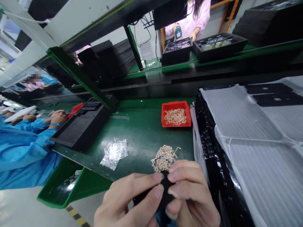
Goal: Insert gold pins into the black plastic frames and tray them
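Both of my hands meet at the bottom of the head view, pinching one small black part [165, 189] between them. My left hand [129, 201] grips it with thumb and forefinger from the left. My right hand [193, 195] curls its fingers over it from the right. Just beyond my fingertips a loose pile of small tan strips [164, 156] lies on the green bench [142, 126]. What the black part is in detail I cannot make out.
A red bin [176, 113] of tan strips sits further back. A crumpled clear plastic bag [114, 153] lies left of the pile. A black tray [80, 126] is at the left, stacked black trays under white sheets [248, 132] at the right. Co-workers in blue [28, 142] and pink [191, 19] work nearby.
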The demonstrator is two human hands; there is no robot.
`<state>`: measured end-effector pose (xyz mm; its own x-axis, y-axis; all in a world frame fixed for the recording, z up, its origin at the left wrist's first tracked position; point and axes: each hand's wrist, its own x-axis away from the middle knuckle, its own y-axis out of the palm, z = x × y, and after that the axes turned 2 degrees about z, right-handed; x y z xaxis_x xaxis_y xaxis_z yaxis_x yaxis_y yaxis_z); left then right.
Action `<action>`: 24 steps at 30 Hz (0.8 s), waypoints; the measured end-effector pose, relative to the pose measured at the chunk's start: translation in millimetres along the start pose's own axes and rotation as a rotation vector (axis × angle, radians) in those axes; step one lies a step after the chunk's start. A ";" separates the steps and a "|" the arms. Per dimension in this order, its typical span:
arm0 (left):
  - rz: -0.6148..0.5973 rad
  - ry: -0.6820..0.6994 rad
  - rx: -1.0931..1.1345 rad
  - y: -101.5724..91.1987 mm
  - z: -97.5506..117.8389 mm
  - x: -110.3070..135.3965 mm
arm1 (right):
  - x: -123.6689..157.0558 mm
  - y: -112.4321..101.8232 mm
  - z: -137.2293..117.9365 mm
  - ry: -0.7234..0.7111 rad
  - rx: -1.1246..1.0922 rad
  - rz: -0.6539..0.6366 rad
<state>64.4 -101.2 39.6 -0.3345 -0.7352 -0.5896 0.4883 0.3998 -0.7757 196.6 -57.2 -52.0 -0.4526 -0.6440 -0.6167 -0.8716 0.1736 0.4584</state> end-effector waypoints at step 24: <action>0.040 -0.285 0.531 21.0 6.4 19.7 | 9.1 10.5 -9.2 -0.041 0.048 0.061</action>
<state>73.2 -110.8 13.1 -0.1148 -0.8722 -0.4754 0.8562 0.1558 -0.4926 185.0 -68.1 -46.9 -0.5118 -0.6004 -0.6145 -0.8496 0.2478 0.4655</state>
